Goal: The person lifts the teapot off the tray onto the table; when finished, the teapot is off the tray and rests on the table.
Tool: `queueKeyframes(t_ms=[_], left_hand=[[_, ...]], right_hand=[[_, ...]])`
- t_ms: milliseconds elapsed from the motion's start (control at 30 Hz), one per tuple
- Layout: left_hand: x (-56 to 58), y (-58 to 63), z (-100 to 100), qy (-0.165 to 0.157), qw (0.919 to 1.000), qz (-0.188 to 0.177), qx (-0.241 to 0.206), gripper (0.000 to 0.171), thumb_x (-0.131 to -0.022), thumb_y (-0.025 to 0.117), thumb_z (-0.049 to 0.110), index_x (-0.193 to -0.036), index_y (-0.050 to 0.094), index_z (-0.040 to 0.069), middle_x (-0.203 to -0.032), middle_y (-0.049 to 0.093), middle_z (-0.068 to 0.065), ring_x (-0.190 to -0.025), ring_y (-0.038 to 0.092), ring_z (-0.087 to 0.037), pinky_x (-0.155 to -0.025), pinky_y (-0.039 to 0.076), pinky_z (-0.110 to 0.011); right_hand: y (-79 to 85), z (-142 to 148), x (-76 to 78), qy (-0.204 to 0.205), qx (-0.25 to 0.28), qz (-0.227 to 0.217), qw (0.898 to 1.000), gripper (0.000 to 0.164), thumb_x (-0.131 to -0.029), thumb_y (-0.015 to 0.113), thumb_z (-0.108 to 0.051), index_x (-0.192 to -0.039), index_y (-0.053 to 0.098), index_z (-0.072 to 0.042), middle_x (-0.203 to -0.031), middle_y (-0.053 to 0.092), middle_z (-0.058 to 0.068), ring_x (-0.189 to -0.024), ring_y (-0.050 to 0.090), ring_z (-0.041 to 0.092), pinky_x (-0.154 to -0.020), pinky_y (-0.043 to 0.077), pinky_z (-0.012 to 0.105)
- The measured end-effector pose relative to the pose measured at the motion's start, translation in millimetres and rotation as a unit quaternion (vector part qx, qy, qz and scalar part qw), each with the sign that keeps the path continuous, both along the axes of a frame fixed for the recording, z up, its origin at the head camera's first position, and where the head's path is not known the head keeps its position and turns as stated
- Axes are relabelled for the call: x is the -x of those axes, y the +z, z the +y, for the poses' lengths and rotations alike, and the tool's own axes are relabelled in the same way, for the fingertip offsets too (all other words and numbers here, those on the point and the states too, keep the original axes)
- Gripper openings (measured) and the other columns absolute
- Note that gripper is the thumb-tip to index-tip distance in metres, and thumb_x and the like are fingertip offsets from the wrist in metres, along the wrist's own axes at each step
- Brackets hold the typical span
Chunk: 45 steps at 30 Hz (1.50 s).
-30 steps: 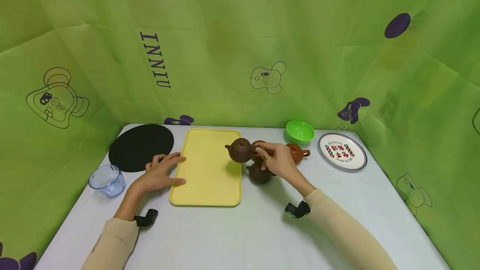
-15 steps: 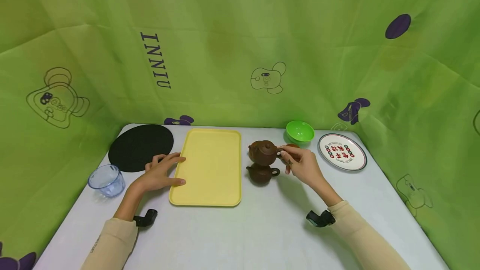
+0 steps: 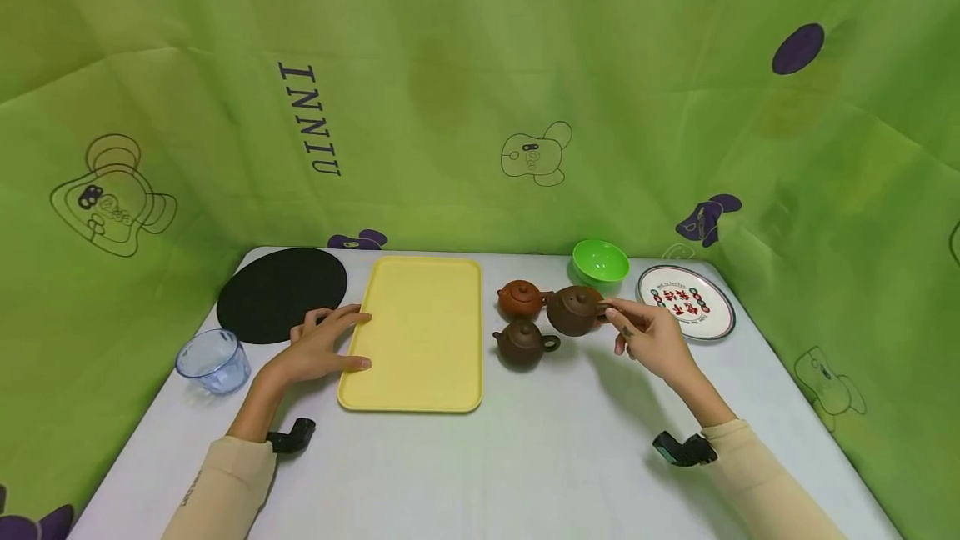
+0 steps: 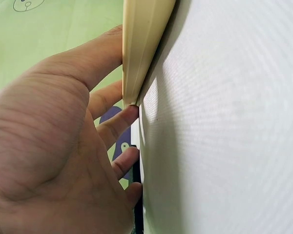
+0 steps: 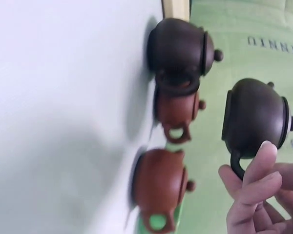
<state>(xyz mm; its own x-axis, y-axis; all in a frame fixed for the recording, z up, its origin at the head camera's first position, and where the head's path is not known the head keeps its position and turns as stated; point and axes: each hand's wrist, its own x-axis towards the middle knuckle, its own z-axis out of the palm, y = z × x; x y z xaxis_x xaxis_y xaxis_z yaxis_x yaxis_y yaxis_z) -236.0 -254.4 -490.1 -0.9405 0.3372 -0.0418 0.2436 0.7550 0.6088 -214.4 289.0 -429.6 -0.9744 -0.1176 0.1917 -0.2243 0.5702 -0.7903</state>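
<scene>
My right hand (image 3: 652, 340) pinches the handle of a dark brown teapot (image 3: 573, 312), held up off the table. The right wrist view shows this dark teapot (image 5: 256, 114) upright in the air, its lid on. On the table stand another dark brown teapot (image 3: 521, 346) and, behind it, a reddish-brown teapot (image 3: 519, 300). A second reddish teapot (image 5: 158, 180) shows in the right wrist view; in the head view the held teapot mostly hides it. My left hand (image 3: 315, 348) rests with spread, relaxed fingers on the left edge of a yellow tray (image 3: 420, 340).
Left of the tray lies a black oval mat (image 3: 281, 294), with a clear blue glass bowl (image 3: 215, 363) in front of it. At the back right are a green bowl (image 3: 600, 263) and a white plate (image 3: 686, 304) with red lettering. Green curtains (image 3: 450, 107) enclose the table.
My right hand has carried the dark teapot to the right, from over the tray's right edge to in front of the second reddish teapot. My left hand and the tray have stayed put.
</scene>
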Motion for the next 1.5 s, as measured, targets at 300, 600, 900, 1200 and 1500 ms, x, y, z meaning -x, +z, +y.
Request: queueKeyframes(t_ms=[300, 600, 900, 1200, 1500], left_hand=[[-1.9, 4.0, 3.0, 0.000, 1.0000, 0.006, -0.001, 0.083, -0.086, 0.086, 0.044, -0.154, 0.053, 0.010, -0.170, 0.031, -0.024, -0.148, 0.016, -0.055, -0.098, 0.018, -0.067], [-1.8, 2.0, 3.5, 0.006, 1.0000, 0.007, -0.001, 0.083, -0.086, 0.087, 0.044, -0.154, 0.054, 0.010, -0.170, 0.032, -0.024, -0.148, 0.016, -0.055, -0.098, 0.018, -0.068], [-0.8, -0.9, 2.1, 0.007, 1.0000, 0.003, 0.002, 0.083, -0.086, 0.086, 0.042, -0.154, 0.053, 0.009, -0.170, 0.031, -0.025, -0.149, 0.014, -0.056, -0.099, 0.016, -0.069], [-1.3, -0.2, 2.4, 0.007, 1.0000, 0.000, 0.000, 0.082, -0.087, 0.086, 0.042, -0.155, 0.052, 0.009, -0.170, 0.031, -0.024, -0.149, 0.014, -0.055, -0.100, 0.016, -0.069], [-2.2, -1.1, 2.3, 0.009, 1.0000, 0.002, -0.003, 0.082, -0.087, 0.086, 0.042, -0.154, 0.053, 0.009, -0.170, 0.032, -0.025, -0.149, 0.015, -0.055, -0.100, 0.016, -0.068]], right_hand=[[-22.2, 29.6, -12.4, -0.009, -0.017, -0.028, 0.999, 0.034, -0.108, 0.063, -0.021, -0.135, 0.071, -0.001, -0.102, 0.079, 0.025, -0.052, 0.064, 0.024, -0.045, 0.043, 0.027], [-35.1, 38.1, -19.9, 0.008, -0.001, -0.046, 0.999, 0.033, -0.107, 0.063, -0.015, -0.134, 0.070, 0.003, -0.096, 0.078, 0.023, -0.048, 0.060, 0.017, -0.045, 0.043, 0.028], [-50.7, 43.8, -19.1, -0.010, -0.007, -0.078, 0.997, 0.034, -0.108, 0.063, -0.018, -0.136, 0.070, -0.001, -0.092, 0.078, 0.022, -0.049, 0.057, 0.009, -0.045, 0.045, 0.028], [-55.2, 43.4, -16.3, -0.004, 0.001, -0.081, 0.997, 0.035, -0.107, 0.064, -0.016, -0.136, 0.069, 0.003, -0.072, 0.073, 0.016, -0.048, 0.055, 0.008, -0.044, 0.044, 0.027], [-55.8, 43.6, -14.7, -0.002, -0.033, -0.075, 0.997, 0.033, -0.107, 0.064, -0.018, -0.135, 0.070, 0.000, -0.060, 0.069, 0.008, -0.047, 0.055, 0.010, -0.045, 0.044, 0.027]])
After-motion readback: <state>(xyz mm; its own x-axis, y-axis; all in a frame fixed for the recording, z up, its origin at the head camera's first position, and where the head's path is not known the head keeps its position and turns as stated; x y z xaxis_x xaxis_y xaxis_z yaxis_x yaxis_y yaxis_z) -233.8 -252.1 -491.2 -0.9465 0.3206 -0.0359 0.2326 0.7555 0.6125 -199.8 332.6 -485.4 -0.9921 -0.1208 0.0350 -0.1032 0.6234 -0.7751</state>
